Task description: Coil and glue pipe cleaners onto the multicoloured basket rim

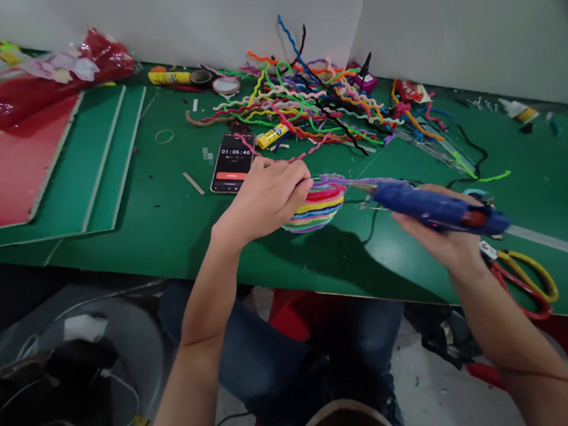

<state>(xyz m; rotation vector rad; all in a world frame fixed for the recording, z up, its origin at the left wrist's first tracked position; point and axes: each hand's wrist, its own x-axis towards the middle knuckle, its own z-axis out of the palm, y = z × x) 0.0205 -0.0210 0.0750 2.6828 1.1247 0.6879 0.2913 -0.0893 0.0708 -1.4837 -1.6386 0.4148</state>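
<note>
A round bundle of rainbow-striped pipe cleaners is gripped by my left hand, whose closed fingers hide its left part. A purple pipe cleaner runs from the top of the bundle to the right. My right hand is closed around a blue hot glue gun, and a clear glue stick juts from its back. The nozzle points left, close to the bundle's right edge; I cannot tell whether it touches. Just behind my left hand lies a phone showing a running time.
A heap of loose colourful pipe cleaners spreads along the back. Yellow-and-red scissors lie at the front right. Red and green boards are stacked at left, beneath a red plastic wrapper. Glue sticks and a tape roll are nearby.
</note>
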